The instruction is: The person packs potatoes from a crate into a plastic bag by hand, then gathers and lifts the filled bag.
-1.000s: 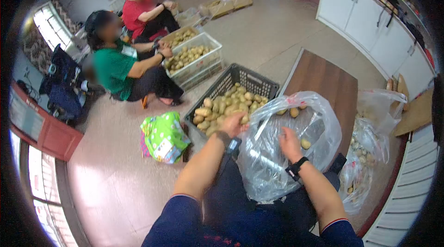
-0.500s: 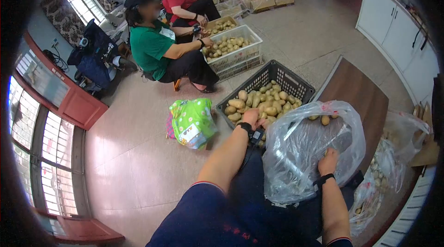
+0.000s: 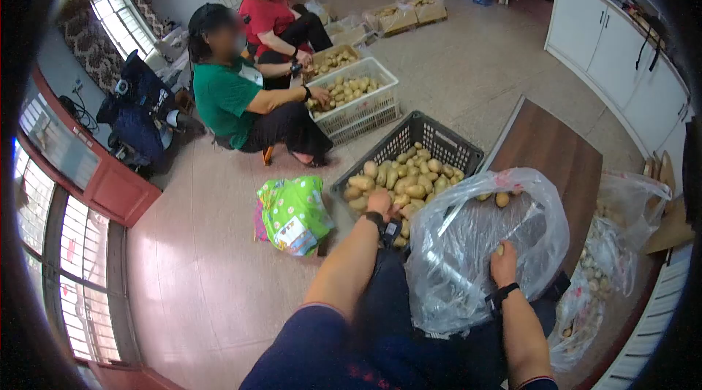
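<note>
My left hand reaches into the near corner of a black plastic crate and rests against the potatoes heaped in it. Its fingertips are partly hidden, so a grip does not show. Above a clear plastic bag spread open over my lap, my right hand is closed on a potato, whose pale end shows at the fingers. A couple of potatoes lie by the bag's far rim, beside the brown board.
Two people sit at left beyond my crate, hands at a white crate and a box of potatoes. A green patterned bundle stands left of my crate. Filled plastic bags lie at right, near white cabinets.
My view has tilted up slightly, shifting the scene. The potato end in my right hand shows more plainly now. My left hand stays at the crate's near corner.
</note>
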Demonstrator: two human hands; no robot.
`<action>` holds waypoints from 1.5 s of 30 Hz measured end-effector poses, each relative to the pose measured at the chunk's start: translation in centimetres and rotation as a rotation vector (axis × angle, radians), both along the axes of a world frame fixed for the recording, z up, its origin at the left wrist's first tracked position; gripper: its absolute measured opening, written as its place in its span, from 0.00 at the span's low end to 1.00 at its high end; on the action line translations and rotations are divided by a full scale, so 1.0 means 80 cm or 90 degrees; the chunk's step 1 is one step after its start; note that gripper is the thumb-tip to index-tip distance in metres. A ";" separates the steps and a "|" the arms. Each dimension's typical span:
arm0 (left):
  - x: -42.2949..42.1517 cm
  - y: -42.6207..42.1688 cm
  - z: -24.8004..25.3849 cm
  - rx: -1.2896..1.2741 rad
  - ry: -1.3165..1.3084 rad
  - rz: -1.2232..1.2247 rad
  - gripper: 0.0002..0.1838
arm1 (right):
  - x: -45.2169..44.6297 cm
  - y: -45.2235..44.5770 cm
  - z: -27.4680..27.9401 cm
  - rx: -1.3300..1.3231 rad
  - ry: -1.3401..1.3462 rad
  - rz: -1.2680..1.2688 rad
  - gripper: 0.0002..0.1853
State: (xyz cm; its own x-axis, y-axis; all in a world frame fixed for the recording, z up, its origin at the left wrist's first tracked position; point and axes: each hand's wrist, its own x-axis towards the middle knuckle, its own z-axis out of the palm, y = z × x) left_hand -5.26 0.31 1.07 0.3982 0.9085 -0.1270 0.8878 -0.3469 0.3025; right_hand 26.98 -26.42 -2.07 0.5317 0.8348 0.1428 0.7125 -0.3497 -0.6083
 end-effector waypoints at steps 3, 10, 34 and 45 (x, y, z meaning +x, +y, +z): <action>-0.011 0.010 -0.031 0.127 -0.002 -0.106 0.13 | -0.003 0.001 0.002 -0.021 0.126 -0.052 0.19; -0.009 0.018 -0.034 0.008 0.054 -0.066 0.10 | 0.017 0.010 -0.056 -0.009 0.294 -0.082 0.19; 0.111 -0.075 0.098 -0.857 -0.626 0.068 0.18 | -0.123 0.117 0.125 0.016 0.630 0.218 0.22; 0.073 -0.030 0.035 -0.646 -0.869 0.317 0.15 | -0.056 0.026 0.051 -0.160 0.142 0.115 0.26</action>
State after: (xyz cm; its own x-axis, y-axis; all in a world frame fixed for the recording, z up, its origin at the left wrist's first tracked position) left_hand 0.55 -2.05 3.83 0.4283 0.7467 -0.5089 -0.2028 0.6283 0.7511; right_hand 22.53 -24.35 1.98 0.3682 0.9120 -0.1808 0.6359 -0.3889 -0.6666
